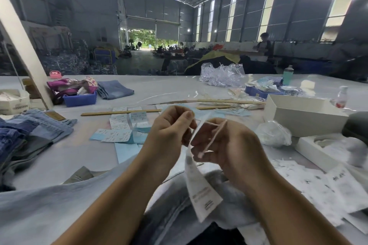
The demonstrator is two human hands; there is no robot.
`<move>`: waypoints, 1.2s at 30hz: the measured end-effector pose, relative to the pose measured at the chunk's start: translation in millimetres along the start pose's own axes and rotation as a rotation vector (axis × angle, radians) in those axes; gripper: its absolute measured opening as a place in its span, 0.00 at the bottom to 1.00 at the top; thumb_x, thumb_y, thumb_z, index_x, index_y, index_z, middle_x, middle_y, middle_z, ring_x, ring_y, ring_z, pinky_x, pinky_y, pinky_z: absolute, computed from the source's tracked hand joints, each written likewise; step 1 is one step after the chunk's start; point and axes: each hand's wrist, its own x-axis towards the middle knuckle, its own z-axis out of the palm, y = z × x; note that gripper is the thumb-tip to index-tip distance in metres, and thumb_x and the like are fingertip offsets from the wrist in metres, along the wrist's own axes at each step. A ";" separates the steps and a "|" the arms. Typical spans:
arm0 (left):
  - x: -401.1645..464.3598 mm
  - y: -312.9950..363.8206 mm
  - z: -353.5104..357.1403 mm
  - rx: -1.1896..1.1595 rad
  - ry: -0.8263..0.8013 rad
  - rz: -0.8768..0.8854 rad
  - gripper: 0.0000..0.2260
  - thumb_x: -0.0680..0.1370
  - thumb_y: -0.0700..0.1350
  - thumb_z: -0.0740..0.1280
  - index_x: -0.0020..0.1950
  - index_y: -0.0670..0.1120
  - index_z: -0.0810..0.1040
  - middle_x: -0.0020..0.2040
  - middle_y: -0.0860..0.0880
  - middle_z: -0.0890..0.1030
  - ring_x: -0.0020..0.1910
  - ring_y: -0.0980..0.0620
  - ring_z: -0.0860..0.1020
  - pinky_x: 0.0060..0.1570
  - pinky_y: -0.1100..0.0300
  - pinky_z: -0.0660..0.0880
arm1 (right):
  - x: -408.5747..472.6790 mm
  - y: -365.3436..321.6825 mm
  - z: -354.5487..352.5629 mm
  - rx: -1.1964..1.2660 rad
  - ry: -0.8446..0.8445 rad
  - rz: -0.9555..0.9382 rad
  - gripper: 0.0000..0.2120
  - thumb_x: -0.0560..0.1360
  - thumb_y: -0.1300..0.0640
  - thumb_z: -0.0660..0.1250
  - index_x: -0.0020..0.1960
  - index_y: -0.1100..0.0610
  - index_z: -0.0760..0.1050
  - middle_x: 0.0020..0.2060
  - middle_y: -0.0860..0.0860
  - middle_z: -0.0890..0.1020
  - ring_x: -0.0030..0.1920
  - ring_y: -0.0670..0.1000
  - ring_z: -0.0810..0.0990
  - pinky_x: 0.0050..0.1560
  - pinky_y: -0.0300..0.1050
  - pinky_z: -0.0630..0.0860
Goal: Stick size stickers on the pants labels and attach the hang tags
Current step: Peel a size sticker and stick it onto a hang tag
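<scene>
— What's in your hands?

— One white hang tag [201, 189], hanging between them above the light denim pants [171, 211] that lie at the near edge of the desk [65, 151]. My left hand [171, 127] has its grip closed on the tag's top edge, thumb against curled fingers. My right hand [225, 145] has its fingers curled around the tag's pale string [217, 135], which runs as one loop across them.

— And the size stickers?

— On sticker sheets [121, 129] spread flat on the desk beyond my left hand, overlapping pale blue backing; they overlap too much for me to count them.

— Anything else around?

— Two blue plastic bins: one [79, 99] far left, one [260, 91] far right. One open white box [302, 115] to my right with a crumpled clear bag [272, 133] just beside it. One pile of folded jeans [29, 135] on the left, one more folded pair [115, 89] next to the left bin. Two bottles [287, 74] at the far right.
</scene>
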 end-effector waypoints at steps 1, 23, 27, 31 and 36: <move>-3.0 2.2 8.5 0.037 -0.013 0.020 0.10 0.82 0.38 0.60 0.41 0.44 0.74 0.32 0.50 0.76 0.32 0.50 0.71 0.33 0.61 0.69 | -5.6 -3.6 -4.4 0.101 -0.020 0.056 0.25 0.78 0.59 0.51 0.33 0.57 0.83 0.35 0.62 0.83 0.31 0.57 0.81 0.33 0.48 0.79; -17.1 45.5 82.8 0.177 -0.431 -0.073 0.06 0.83 0.37 0.59 0.47 0.42 0.72 0.30 0.45 0.80 0.27 0.48 0.77 0.27 0.58 0.76 | -59.7 -58.8 -77.3 -0.577 0.171 -0.283 0.07 0.71 0.64 0.69 0.38 0.57 0.84 0.26 0.46 0.81 0.24 0.41 0.74 0.28 0.31 0.69; -9.7 43.3 94.4 0.244 -0.476 -0.040 0.07 0.81 0.36 0.62 0.44 0.43 0.74 0.28 0.47 0.78 0.25 0.50 0.73 0.25 0.61 0.73 | -61.4 -62.4 -90.0 -0.617 0.189 -0.301 0.06 0.72 0.60 0.73 0.37 0.53 0.85 0.35 0.48 0.86 0.40 0.45 0.83 0.44 0.39 0.75; 0.8 42.1 102.7 0.224 -0.557 -0.064 0.07 0.81 0.38 0.63 0.44 0.44 0.76 0.30 0.47 0.79 0.27 0.50 0.75 0.28 0.60 0.75 | -63.8 -63.2 -99.5 -0.511 0.190 -0.265 0.08 0.75 0.63 0.70 0.39 0.59 0.84 0.23 0.45 0.79 0.20 0.40 0.73 0.22 0.27 0.66; 23.6 18.6 90.0 0.510 -0.467 -0.154 0.08 0.81 0.46 0.65 0.43 0.46 0.75 0.31 0.49 0.77 0.26 0.55 0.71 0.26 0.64 0.68 | -66.9 -61.6 -116.8 -0.236 0.192 -0.172 0.08 0.76 0.66 0.66 0.39 0.62 0.78 0.29 0.56 0.81 0.21 0.47 0.57 0.20 0.35 0.55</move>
